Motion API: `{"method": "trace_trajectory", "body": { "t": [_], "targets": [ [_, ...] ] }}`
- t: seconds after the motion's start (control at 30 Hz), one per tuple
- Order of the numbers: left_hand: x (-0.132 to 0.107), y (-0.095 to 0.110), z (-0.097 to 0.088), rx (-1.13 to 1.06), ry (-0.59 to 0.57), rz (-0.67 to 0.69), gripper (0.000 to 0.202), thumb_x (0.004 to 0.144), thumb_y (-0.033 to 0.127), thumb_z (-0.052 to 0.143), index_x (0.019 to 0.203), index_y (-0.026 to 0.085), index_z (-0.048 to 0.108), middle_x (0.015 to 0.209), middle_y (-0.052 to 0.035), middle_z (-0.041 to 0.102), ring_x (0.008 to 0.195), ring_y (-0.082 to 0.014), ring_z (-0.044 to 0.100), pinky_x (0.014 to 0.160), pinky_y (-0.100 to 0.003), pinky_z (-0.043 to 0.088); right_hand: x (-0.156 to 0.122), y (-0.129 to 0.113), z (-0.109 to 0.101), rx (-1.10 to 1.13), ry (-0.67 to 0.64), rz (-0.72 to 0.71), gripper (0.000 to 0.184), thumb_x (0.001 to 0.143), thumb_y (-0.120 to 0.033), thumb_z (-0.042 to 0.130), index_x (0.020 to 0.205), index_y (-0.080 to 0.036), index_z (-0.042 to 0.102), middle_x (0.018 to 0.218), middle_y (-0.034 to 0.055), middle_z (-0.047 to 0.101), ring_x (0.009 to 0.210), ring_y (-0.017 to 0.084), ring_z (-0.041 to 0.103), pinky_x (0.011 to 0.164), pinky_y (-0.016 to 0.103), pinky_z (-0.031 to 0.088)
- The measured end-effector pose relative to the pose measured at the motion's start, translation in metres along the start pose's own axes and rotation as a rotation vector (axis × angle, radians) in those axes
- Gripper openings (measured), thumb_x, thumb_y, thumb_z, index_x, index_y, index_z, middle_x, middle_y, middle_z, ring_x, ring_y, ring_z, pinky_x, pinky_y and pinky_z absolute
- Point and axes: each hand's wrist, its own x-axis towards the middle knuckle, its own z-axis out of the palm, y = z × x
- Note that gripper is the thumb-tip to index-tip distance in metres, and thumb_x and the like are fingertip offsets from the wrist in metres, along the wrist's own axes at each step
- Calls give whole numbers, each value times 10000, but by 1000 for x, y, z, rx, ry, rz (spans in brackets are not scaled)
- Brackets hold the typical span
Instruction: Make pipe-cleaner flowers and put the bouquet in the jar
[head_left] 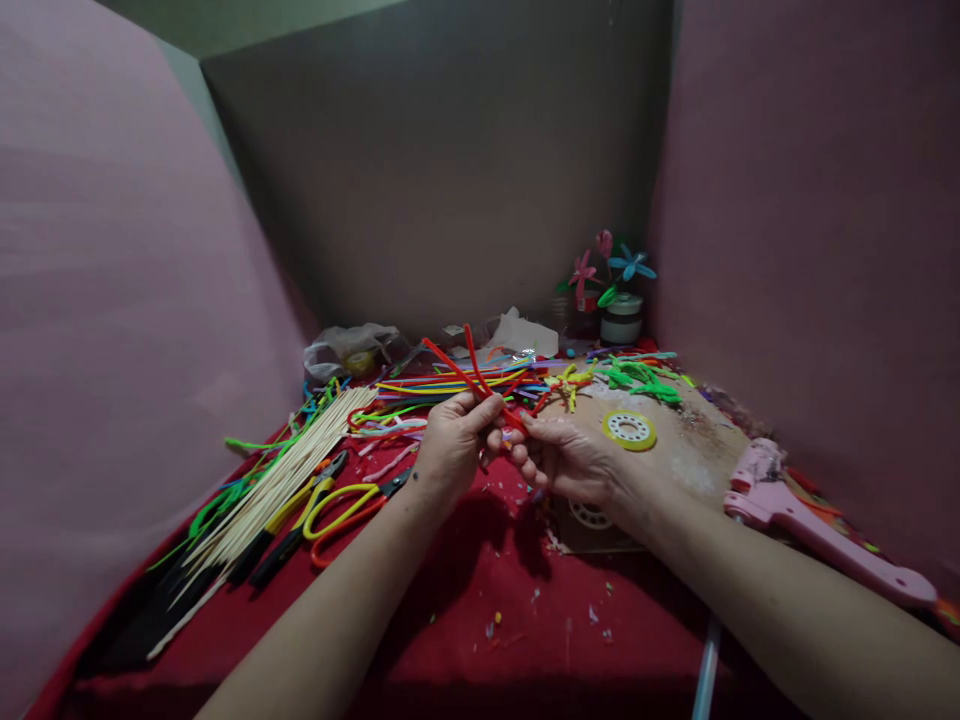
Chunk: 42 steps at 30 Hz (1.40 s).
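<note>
Red pipe cleaners (472, 352) are pinched between my two hands above the middle of the table. My left hand (457, 440) grips them with thumb and forefinger, and two fuzzy ends stick up and away past the thumb. From the other side my right hand (566, 455) pinches the lower red part close to the left fingertips. How the pipe cleaners join between the fingers is partly hidden. Behind the hands lies a bundle of pipe cleaners (405, 385) in several colours.
Left are wooden skewers (277, 490), pliers (300, 515) and yellow-and-red scissors (345, 510). Right are a cardboard sheet (705, 455), a yellow tape roll (628, 430), green pipe-cleaner pieces (645, 378) and a pink glue gun (817, 530). Pipe-cleaner flowers (630, 263) stand at the back.
</note>
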Motion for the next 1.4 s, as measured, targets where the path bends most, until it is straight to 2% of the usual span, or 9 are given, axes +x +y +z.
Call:
{"method": "trace_trajectory", "body": {
  "t": [0.17,0.37,0.5,0.6,0.7,0.83,1.0,1.17,1.4],
  "targets": [
    [-1,1,1,13,-40,4,278,665,340,697,639,125,523,431,40,504,332,-60,429,317,-168,307,3,3,-6,47,-59,-11,143,823,-202,551,752,-105,630,608,11,591,452,53,503,393,138,381],
    [-3,1,1,26,-21,29,244,693,314,669,630,123,532,409,34,510,309,-77,434,292,-176,299,3,1,-3,23,-17,36,192,850,-221,526,753,-83,618,551,4,576,423,50,507,363,133,363],
    [-3,1,2,9,-13,8,239,688,309,674,628,123,536,411,32,516,308,-76,434,301,-179,302,2,1,-1,-18,-7,27,169,802,-240,597,714,-96,614,537,-5,583,401,47,515,348,132,350],
    [-3,2,1,31,12,4,256,669,313,689,608,123,528,410,37,503,298,-60,403,298,-176,277,2,1,-2,-85,-24,-2,174,750,-255,652,680,-102,611,537,4,596,405,65,537,364,151,372],
    [-2,1,0,38,14,-5,268,639,302,713,601,127,514,421,48,485,316,-41,384,317,-166,248,2,-1,-2,-187,-48,-82,211,722,-300,675,728,-92,635,633,50,658,493,101,599,470,198,452],
    [1,-1,-2,61,-49,-78,276,619,293,731,594,133,507,381,82,400,302,-15,298,325,-162,178,2,-2,-1,-297,44,-200,226,661,-314,718,675,-108,625,632,63,683,517,126,616,542,241,463],
    [5,-1,-4,-47,16,-53,274,601,243,742,614,137,490,451,69,460,332,-14,347,339,-152,226,2,1,-2,-340,90,-176,224,621,-305,721,682,-104,644,604,72,685,504,145,613,545,264,451],
    [8,-3,-7,-42,7,-88,258,594,213,751,647,133,511,517,33,533,384,-35,445,392,-158,336,0,0,1,-381,74,-196,228,655,-316,670,713,-95,672,650,92,698,547,148,618,567,269,444],
    [6,-5,-7,-1,10,-99,290,580,237,762,651,139,499,512,41,520,374,-35,439,379,-156,321,0,1,4,-415,68,-206,204,672,-280,622,695,-86,682,595,84,678,483,131,574,529,267,425]
  ]
}}
